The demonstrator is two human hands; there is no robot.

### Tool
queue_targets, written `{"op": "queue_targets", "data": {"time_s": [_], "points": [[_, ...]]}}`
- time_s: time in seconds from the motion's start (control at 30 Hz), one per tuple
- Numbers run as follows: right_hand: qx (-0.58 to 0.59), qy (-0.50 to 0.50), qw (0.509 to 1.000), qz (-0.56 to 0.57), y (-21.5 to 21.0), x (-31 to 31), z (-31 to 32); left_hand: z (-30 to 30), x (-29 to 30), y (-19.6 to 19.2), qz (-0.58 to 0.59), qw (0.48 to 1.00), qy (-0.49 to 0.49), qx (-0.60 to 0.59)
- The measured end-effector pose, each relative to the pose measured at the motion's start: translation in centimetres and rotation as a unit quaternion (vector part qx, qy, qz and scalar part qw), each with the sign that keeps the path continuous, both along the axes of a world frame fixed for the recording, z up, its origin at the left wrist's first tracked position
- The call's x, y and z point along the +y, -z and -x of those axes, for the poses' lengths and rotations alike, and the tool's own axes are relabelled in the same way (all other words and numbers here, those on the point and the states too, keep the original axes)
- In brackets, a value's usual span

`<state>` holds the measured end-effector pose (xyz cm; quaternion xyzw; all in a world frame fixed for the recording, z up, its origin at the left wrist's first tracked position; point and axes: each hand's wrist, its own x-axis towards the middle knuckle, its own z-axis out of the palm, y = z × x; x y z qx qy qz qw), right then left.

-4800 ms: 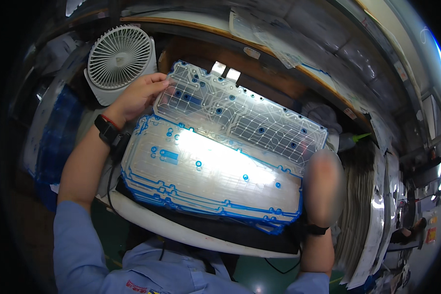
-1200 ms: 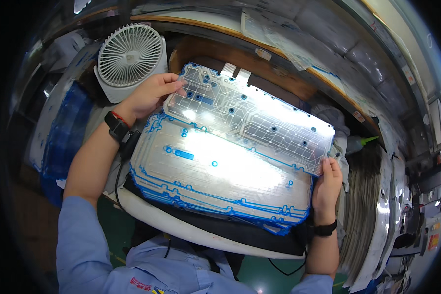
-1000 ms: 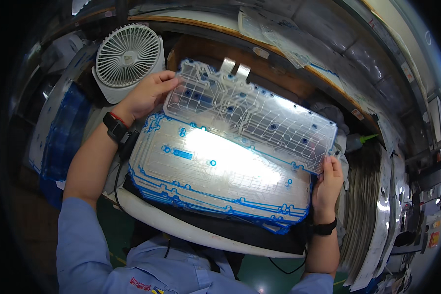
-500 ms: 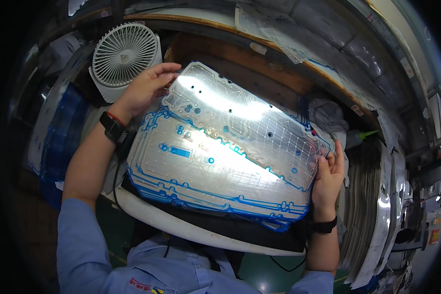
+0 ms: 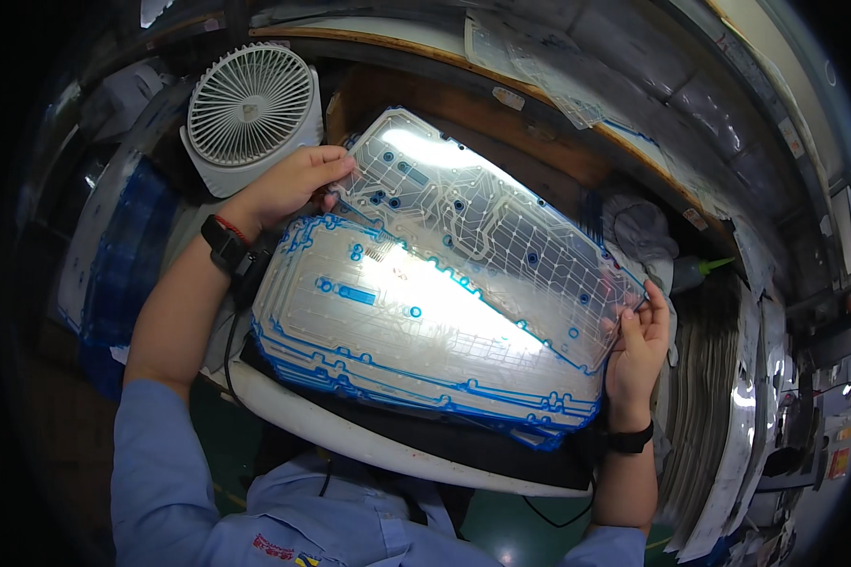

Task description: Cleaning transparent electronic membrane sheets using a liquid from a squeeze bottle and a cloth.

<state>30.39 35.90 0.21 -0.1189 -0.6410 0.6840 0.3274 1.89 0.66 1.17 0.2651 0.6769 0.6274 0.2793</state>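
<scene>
A clear circuit film [image 5: 487, 222], patterned with fine pale traces and small round spots like a keyboard membrane, is held tilted between my two hands. At its left end my left hand [image 5: 298, 184] pinches the edge between thumb and fingers. Around the lower right corner my right hand [image 5: 639, 345] is closed, its thumb on the near side. Just below lies a thick stack of similar films [image 5: 378, 340] with bright blue edges, slightly fanned. The held film overlaps the far part of this stack, and strong glare hides some of the top sheet's detail.
A white fan [image 5: 251, 113] stands at the far left. Behind the film runs a wooden shelf edge [image 5: 425, 47]. A grey cloth [image 5: 639, 227] and a green-tipped bottle [image 5: 695, 270] are at the right, above piled sheets [image 5: 704, 397]. Blue-edged material [image 5: 128, 255] sits at the left.
My left hand has closed onto the film's left edge, where its fingers were looser before. The film has tilted, so its glare has shrunk toward the far edge and the traces show darker.
</scene>
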Motion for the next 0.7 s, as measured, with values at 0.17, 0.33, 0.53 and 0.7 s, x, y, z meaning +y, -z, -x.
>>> {"op": "queue_targets", "data": {"time_s": [0.17, 0.33, 0.53, 0.7], "points": [[0.012, -0.027, 0.999, 0.022, -0.1, 0.0, 0.2, 1.3, -1.0, 0.8, -0.062, 0.997, -0.008, -0.045], [-0.058, 0.026, 0.996, -0.064, 0.1, 0.2, 0.4, 0.4, -0.2, -0.1, -0.109, 0.987, -0.101, -0.065], [-0.213, -0.016, 0.943, -0.254, 2.3, 2.1, 0.3, 1.3, -0.6, 0.3, -0.112, 0.989, -0.082, -0.057], [-0.068, -0.016, 0.994, -0.085, 0.4, 0.2, 0.4, 1.4, -0.9, 0.5, -0.086, 0.994, -0.037, -0.048]]}}
